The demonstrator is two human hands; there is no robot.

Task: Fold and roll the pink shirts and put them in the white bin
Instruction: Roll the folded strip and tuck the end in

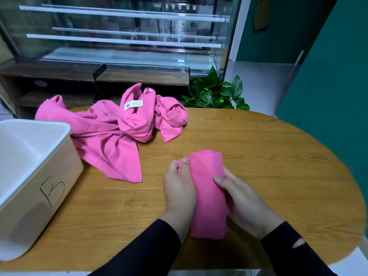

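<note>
From the head view, the rolled pink shirt (208,194) lies on the tabletop (278,156), gripped on each side by the left hand (179,188) and right hand (245,204), fingers curled round it. Loosening before reaching the white bin (65,156) could let it unroll; the crumpled shirts (111,128) lie beside the bin.

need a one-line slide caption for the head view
Both hands, left and right, grip a rolled pink shirt on the table; loose shirts beside the white bin.
</note>
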